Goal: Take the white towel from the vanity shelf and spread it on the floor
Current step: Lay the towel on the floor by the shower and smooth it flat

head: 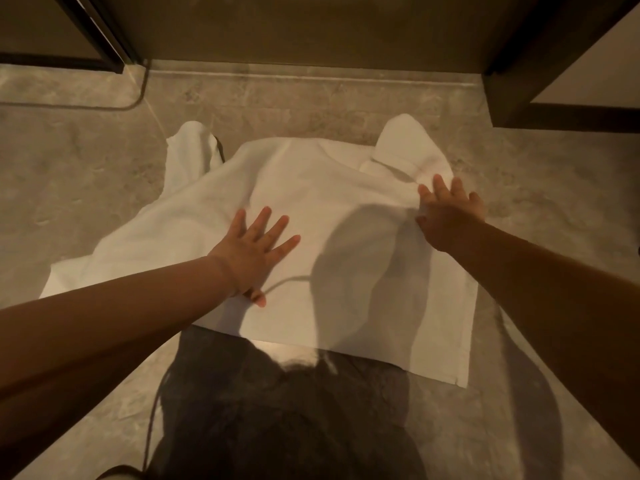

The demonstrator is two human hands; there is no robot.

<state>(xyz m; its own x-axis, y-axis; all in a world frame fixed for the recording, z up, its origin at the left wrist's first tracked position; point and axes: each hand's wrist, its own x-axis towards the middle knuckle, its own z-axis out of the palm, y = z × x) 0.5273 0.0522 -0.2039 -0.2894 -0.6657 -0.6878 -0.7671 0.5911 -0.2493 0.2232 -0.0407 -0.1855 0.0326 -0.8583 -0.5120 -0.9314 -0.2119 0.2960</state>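
Observation:
The white towel (311, 188) lies on the grey stone floor (69, 188), mostly flat, with folds at its far left and far right corners. My left hand (254, 251) rests palm down on the towel's middle left, fingers spread. My right hand (450, 213) lies on the towel's right side beside the folded-over far right corner, fingers apart; whether it pinches the cloth cannot be told. Shadows of my arms and head fall across the near half.
A dark frame post (104, 32) stands at the far left, and dark wooden furniture (540, 64) at the far right. A raised stone threshold (311, 77) runs across behind the towel. A thin cord (152, 427) trails on the floor near me.

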